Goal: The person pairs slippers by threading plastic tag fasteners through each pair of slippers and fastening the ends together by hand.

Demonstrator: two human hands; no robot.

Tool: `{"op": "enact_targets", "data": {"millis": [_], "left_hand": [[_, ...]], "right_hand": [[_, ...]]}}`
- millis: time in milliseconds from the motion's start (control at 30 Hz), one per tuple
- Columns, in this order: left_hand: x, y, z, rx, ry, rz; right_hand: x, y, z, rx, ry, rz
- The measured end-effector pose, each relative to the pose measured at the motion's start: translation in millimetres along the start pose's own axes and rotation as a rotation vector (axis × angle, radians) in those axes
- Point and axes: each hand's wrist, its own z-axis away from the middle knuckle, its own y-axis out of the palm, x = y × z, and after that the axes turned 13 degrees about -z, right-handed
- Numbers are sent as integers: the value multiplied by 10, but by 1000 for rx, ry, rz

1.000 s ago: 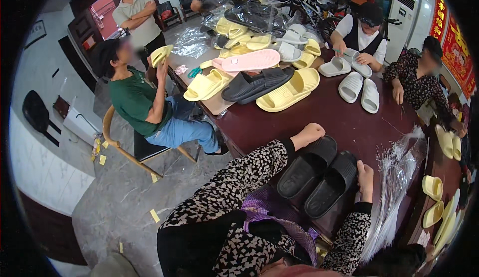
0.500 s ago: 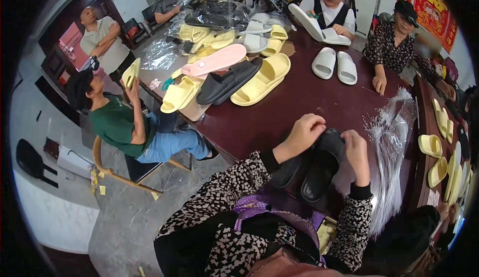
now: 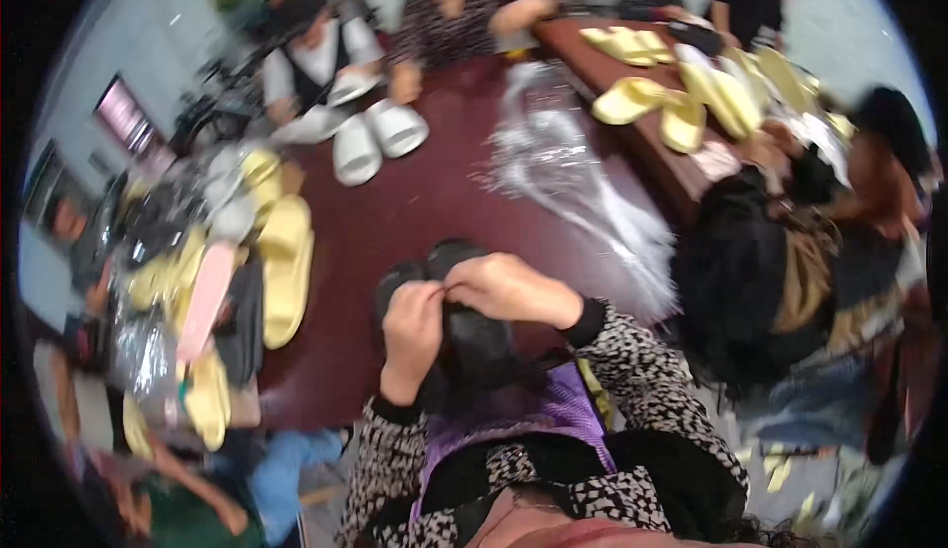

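Observation:
A pair of black slippers (image 3: 476, 343) lies on the dark red table in front of me. Over them, my left hand (image 3: 411, 329) and my right hand (image 3: 512, 289) meet with their fingertips pinched together. Anything between the fingertips is too small and blurred to make out. My hands hide part of the slippers' upper sides. To the right of my right hand, a bundle of thin clear plastic strands (image 3: 602, 207) stretches along the table.
Yellow slippers (image 3: 286, 276), a pink slipper (image 3: 209, 296) and plastic wrapping pile up at the left. Grey-white slippers (image 3: 357, 150) stand farther back near a person (image 3: 316, 59). A side table (image 3: 647, 143) bears more yellow slippers. Another person (image 3: 790, 262) bends at the right.
My view has swung to the right, so the piled slippers now appear farther left. My hands, formerly apart on both sides of the black slippers, have come together above them.

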Motion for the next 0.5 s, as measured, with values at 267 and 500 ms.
{"op": "enact_targets", "data": {"millis": [267, 500], "left_hand": [[165, -143, 250, 93, -67, -26], [178, -123, 350, 226, -86, 19]], "right_hand": [[43, -225, 261, 9, 106, 37], [87, -138, 286, 94, -38, 505]]}}
